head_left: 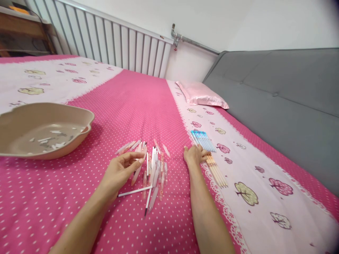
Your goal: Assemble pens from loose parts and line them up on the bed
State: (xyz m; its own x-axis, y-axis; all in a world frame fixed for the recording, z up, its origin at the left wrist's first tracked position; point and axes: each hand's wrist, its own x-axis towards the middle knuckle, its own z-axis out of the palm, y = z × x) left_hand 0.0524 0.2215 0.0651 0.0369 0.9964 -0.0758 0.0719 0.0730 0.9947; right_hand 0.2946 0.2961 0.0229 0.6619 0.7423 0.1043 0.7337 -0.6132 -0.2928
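My left hand [122, 168] hovers at the left side of a loose pile of pen parts, its thumb and forefinger closed around a slim pale pink pen barrel [144, 154]. White refills [134, 191] with dark tips and translucent pink barrels [153, 199] make up the pile on the pink dotted sheet. On the right, my right hand [195, 154] touches the upper end of a row of orange-and-cream pens [216, 173]. Its thumb stands apart from its fingers, whose tips are partly hidden. Just beyond lies a row of blue pens [203, 140], side by side.
A beige basin [50, 153] holding small white and grey pieces stands at the left. A pink pillow [201, 94] lies farther back, beside a grey padded headboard [280, 77]. Behind the bed are a white radiator [119, 42] and a pipe [196, 43].
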